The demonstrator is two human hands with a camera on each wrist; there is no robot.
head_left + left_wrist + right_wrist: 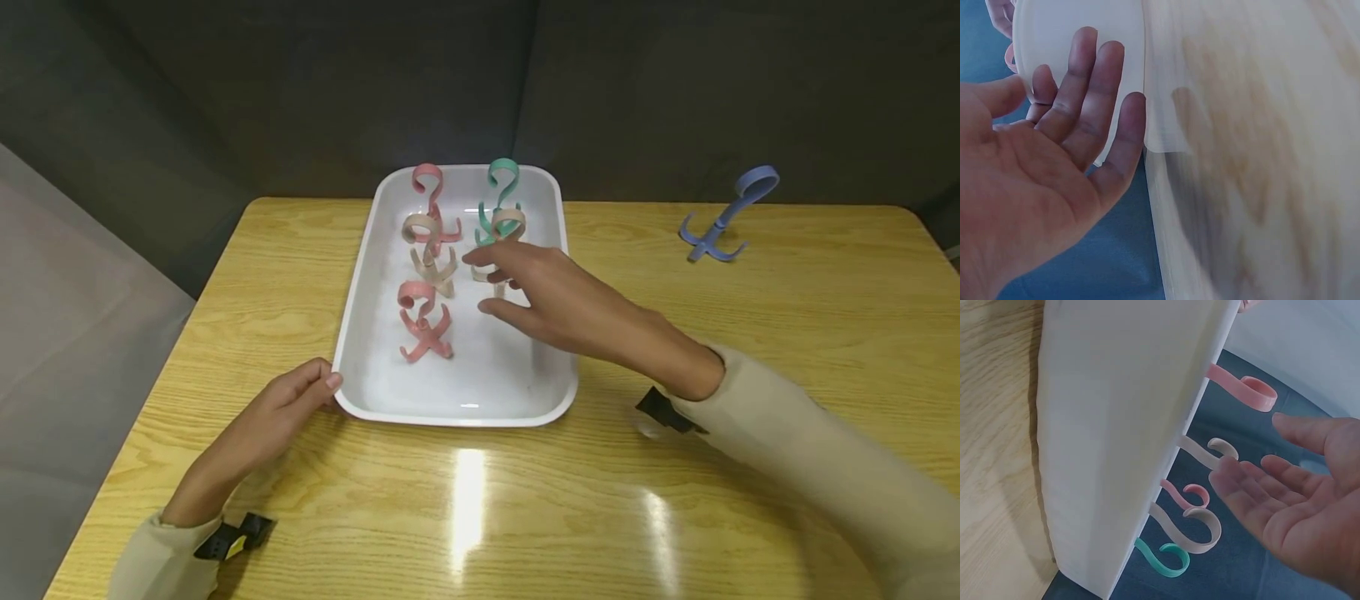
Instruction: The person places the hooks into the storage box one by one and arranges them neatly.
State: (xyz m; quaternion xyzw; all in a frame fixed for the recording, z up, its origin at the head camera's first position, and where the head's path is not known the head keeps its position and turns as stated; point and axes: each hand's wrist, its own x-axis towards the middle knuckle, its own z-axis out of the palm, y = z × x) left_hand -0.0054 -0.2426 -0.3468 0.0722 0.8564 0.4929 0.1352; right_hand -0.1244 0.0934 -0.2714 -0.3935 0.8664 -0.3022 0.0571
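A white plastic tray [457, 408] holds several four-pronged plastic hooks with curled tops. On its left side are a pink hook [427, 337] at the front, a beige hook [433, 271] and another pink hook [428, 173] behind. On its right side a green hook [504, 171] stands behind a second beige hook [510, 218], partly hidden by my right hand. That right hand [555, 292] hovers over the tray, fingers loosely extended around nothing; the right wrist view [1297, 500] agrees. My left hand [273, 417] pinches the tray's front left corner between thumb and fingers.
A blue hook [723, 221] lies on the wooden table [787, 333], right of the tray near the back edge. Dark cloth [337, 92] hangs behind the table, with grey fabric [75, 317] to the left.
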